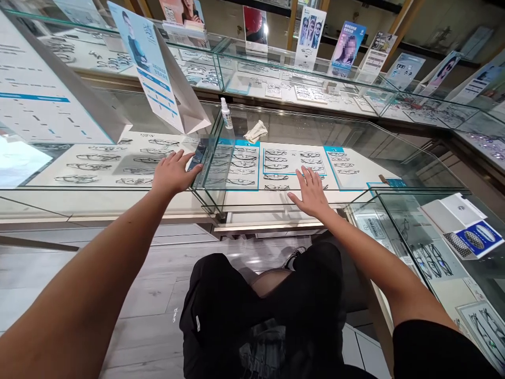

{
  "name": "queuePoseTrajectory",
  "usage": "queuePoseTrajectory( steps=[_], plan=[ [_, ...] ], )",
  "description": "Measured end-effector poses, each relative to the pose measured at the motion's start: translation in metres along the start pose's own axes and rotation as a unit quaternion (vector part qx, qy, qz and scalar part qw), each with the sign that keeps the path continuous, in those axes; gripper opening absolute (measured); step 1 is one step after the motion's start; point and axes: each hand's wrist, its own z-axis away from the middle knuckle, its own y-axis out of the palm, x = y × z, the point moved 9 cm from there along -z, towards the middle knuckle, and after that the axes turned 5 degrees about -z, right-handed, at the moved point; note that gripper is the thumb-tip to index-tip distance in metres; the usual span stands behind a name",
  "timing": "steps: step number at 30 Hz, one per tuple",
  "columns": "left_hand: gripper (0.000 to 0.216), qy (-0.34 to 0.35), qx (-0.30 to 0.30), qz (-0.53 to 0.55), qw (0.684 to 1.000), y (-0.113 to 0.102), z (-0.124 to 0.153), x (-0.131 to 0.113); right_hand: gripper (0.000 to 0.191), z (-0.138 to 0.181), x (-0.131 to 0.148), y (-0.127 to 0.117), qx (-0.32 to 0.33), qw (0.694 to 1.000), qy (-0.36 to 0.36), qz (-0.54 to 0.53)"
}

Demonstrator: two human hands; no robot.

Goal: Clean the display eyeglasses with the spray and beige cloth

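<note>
My left hand point(173, 171) lies palm down on the glass top of the display case, fingers spread, beside a dark flat object point(199, 153) that I cannot identify for sure. My right hand point(310, 190) rests with fingers apart on the glass counter point(339, 126), holding nothing. Beneath the glass under both hands, rows of eyeglasses point(242, 164) lie on white and blue trays. Farther back on the counter a small white spray bottle point(226, 113) stands upright, with a crumpled cream cloth point(256, 131) to its right.
Folded sign cards point(158, 68) stand at the left. Behind runs another glass case with more frames and several upright cards point(311, 37). To the right, a side case point(410, 210) bears an open white and blue box point(473, 237). Below are my knees and a wood-look floor point(145, 310).
</note>
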Motion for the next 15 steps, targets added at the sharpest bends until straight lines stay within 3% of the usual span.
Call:
queuePoseTrajectory(
  steps=[8,15],
  plan=[
    [0.097,-0.030,0.000,-0.045,0.999,-0.001,-0.006,0.003,0.081,-0.032,-0.004,0.004,-0.008,0.998,-0.040,0.057],
    [0.087,-0.023,-0.028,-0.015,0.999,-0.003,-0.004,0.003,0.077,-0.035,-0.010,0.012,0.000,0.996,-0.047,0.075]
  ],
)
